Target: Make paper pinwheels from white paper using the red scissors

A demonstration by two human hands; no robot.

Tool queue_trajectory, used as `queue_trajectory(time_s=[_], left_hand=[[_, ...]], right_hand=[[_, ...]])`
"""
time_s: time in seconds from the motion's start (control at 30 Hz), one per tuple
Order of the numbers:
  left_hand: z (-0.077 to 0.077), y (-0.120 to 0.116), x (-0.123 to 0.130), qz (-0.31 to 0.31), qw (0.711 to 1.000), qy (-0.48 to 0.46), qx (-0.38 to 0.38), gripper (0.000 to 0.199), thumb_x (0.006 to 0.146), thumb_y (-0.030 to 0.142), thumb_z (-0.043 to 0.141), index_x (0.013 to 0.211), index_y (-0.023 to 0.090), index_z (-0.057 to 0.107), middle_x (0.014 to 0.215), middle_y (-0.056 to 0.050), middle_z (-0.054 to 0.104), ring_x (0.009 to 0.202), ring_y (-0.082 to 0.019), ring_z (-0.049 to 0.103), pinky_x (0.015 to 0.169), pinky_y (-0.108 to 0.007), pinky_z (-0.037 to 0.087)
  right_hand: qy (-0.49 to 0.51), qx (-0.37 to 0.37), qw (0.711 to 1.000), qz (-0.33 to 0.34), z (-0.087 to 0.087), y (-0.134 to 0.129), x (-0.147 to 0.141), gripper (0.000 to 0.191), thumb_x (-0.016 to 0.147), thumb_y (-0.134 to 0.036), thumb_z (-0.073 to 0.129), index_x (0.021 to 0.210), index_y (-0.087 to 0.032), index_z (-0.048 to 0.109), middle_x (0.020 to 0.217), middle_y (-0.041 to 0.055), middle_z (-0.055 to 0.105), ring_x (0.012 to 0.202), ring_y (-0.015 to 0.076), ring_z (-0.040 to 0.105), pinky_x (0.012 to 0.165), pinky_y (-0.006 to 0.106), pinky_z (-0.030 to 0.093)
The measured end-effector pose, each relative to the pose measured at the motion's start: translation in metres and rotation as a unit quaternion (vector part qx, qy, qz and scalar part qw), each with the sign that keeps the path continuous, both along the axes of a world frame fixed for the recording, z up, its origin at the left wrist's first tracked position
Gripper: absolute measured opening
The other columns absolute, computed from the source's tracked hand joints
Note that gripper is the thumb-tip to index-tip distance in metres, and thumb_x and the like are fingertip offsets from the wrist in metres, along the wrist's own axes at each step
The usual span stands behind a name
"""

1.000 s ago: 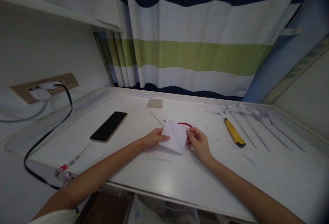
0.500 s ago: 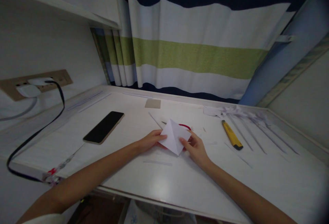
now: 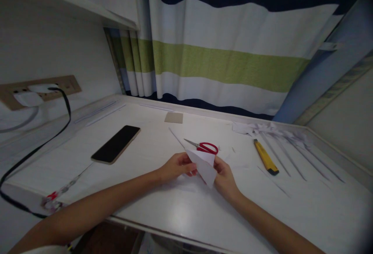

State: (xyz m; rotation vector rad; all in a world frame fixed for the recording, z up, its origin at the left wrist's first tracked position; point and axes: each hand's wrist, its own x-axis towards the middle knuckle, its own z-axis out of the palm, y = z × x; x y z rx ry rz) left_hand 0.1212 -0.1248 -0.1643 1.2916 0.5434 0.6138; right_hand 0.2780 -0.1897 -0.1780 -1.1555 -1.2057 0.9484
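A small folded piece of white paper (image 3: 204, 165) is held just above the white desk, its faces tilted and a crease running across it. My left hand (image 3: 178, 165) pinches its left side between thumb and fingers. On the other side, my right hand (image 3: 223, 174) grips the right edge, with its thumb partly hidden behind the sheet. Right behind the paper lie scissors (image 3: 207, 148) with red handles, blades pointing left. A thin white paper strip (image 3: 176, 137) lies to the left of the scissors.
A black-screened phone (image 3: 116, 144) lies at left, with a beaded strap (image 3: 62, 190) trailing to the desk edge. At right are a yellow utility knife (image 3: 265, 157), long paper strips (image 3: 294, 160) and crumpled paper (image 3: 271, 129). A grey square (image 3: 174, 117) sits near the curtain (image 3: 227, 61).
The paper has turned and tilted from a flat-facing diamond to a folded, slanted shape. Both hands shifted slightly with it, and the scissors behind now show more fully.
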Motion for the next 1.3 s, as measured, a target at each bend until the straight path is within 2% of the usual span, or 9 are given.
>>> queue_trajectory(time_s=[0.17,0.3,0.5,0.6,0.8,0.97,1.17,1.23,1.3], left_hand=[[-0.001,0.001,-0.002,0.041,0.999,0.016,0.01,0.019,0.07,0.029,0.061,0.077,0.012,0.058,0.06,-0.002,0.061,0.053,-0.012,0.057,0.051,-0.022,0.042],[0.0,0.001,-0.002,0.055,0.998,0.032,0.023,0.021,0.071,0.03,0.061,0.081,0.012,0.057,0.058,-0.002,0.06,0.051,-0.012,0.056,0.047,-0.02,0.041],[0.0,-0.005,-0.002,0.029,0.998,0.042,0.029,0.03,0.074,0.03,0.057,0.099,0.014,0.052,0.07,-0.005,0.062,0.059,-0.015,0.059,0.051,-0.023,0.044],[0.0,-0.006,-0.002,0.02,0.999,0.035,0.034,0.03,0.074,0.028,0.057,0.1,0.013,0.052,0.071,-0.005,0.062,0.062,-0.015,0.059,0.056,-0.025,0.044],[0.002,-0.003,-0.003,0.021,0.999,0.031,0.039,0.028,0.073,0.026,0.059,0.095,0.01,0.055,0.067,-0.005,0.061,0.057,-0.013,0.055,0.055,-0.025,0.043],[0.003,0.0,-0.006,0.01,0.998,0.032,0.045,0.028,0.072,0.025,0.059,0.096,0.01,0.056,0.064,-0.004,0.059,0.052,-0.011,0.053,0.052,-0.024,0.043],[0.002,0.005,-0.008,0.014,1.0,0.018,0.01,0.023,0.068,0.028,0.064,0.083,0.012,0.061,0.062,-0.001,0.059,0.053,-0.011,0.054,0.051,-0.023,0.044],[0.003,0.005,-0.008,0.018,1.0,0.015,-0.004,0.024,0.069,0.031,0.062,0.084,0.013,0.061,0.066,-0.002,0.06,0.058,-0.012,0.056,0.052,-0.023,0.045],[0.004,0.005,-0.007,0.018,0.998,0.005,-0.053,0.029,0.072,0.036,0.057,0.09,0.014,0.06,0.075,-0.005,0.061,0.065,-0.015,0.058,0.054,-0.025,0.046]], right_hand=[[0.022,-0.011,1.0,0.016,0.008,-0.003,0.004,0.037,0.072,-0.052,0.05,0.085,-0.018,0.057,0.064,-0.0004,0.057,0.052,0.0135,0.054,0.045,0.024,0.046],[0.037,-0.024,0.999,0.008,0.011,-0.003,0.005,0.033,0.065,-0.047,0.061,0.077,-0.018,0.056,0.057,-0.0023,0.056,0.043,0.0113,0.052,0.038,0.022,0.044],[0.065,-0.048,0.997,-0.015,0.006,-0.002,0.003,0.028,0.066,-0.042,0.064,0.075,-0.018,0.052,0.051,-0.0049,0.057,0.038,0.0108,0.053,0.035,0.021,0.045],[0.074,-0.059,0.995,-0.007,0.006,-0.002,0.002,0.027,0.067,-0.041,0.063,0.073,-0.018,0.052,0.049,-0.0041,0.059,0.04,0.0124,0.056,0.036,0.022,0.047],[0.085,-0.062,0.994,0.003,0.009,-0.004,0.001,0.025,0.068,-0.037,0.063,0.08,-0.017,0.053,0.048,-0.0037,0.061,0.04,0.0128,0.059,0.036,0.02,0.047],[0.095,-0.052,0.994,0.025,0.011,-0.004,0.003,0.031,0.07,-0.034,0.061,0.095,-0.017,0.054,0.045,-0.0037,0.062,0.04,0.0134,0.06,0.036,0.02,0.047],[0.099,-0.026,0.994,0.029,0.011,-0.005,0.006,0.019,0.07,-0.03,0.061,0.083,-0.017,0.064,0.054,0.0006,0.066,0.043,0.0135,0.061,0.037,0.021,0.048],[0.092,-0.012,0.995,0.021,0.01,-0.006,0.007,0.015,0.071,-0.028,0.06,0.082,-0.019,0.066,0.056,0.0002,0.066,0.044,0.0131,0.061,0.038,0.022,0.048],[0.079,0.004,0.997,0.005,0.01,-0.006,0.007,0.013,0.072,-0.025,0.059,0.081,-0.02,0.067,0.059,0.0001,0.066,0.047,0.0125,0.062,0.042,0.022,0.049]])
